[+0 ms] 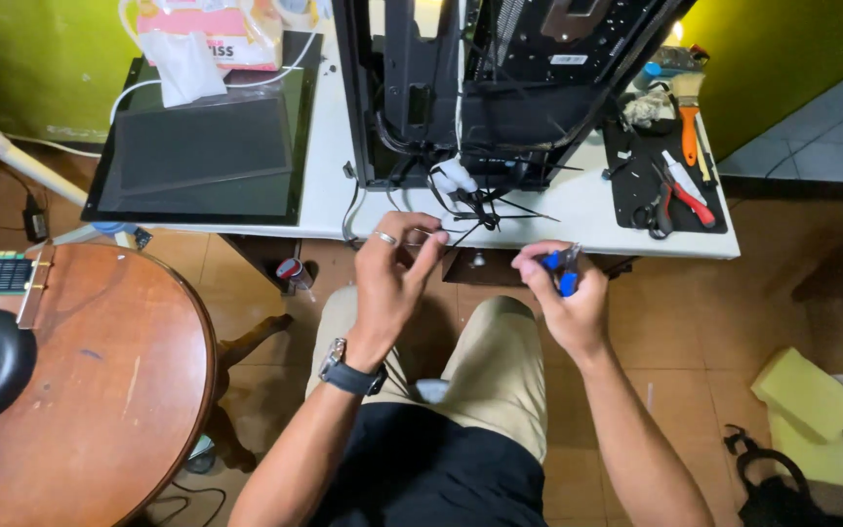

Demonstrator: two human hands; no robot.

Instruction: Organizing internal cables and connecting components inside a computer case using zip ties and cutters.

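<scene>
pinching the thin black tail of a cable tie [461,234] between thumb and forefinger of the left hand [392,278], ring and wristwatch showing, just below the table edge. wrapped tight round the blue handles of small cutters [563,270], the right hand [563,298], tips aimed toward that tail but apart from it. leading up from the pinch to a knot of black ties and wires beside a white connector [456,176] at the foot of the open black computer case [500,88] on the white table [558,210]. judging from this: bundle apparently cinched already, several loose tails sticking out untrimmed, snipping seemingly what is left. farther out: a dark side panel [202,156] lying flat to the left, a tissue pack [212,34] behind it, a black mat [670,181] at right bearing red-handled pliers [685,200] and an orange-handled brush [688,122]. round wooden table [100,390] at the left.
</scene>
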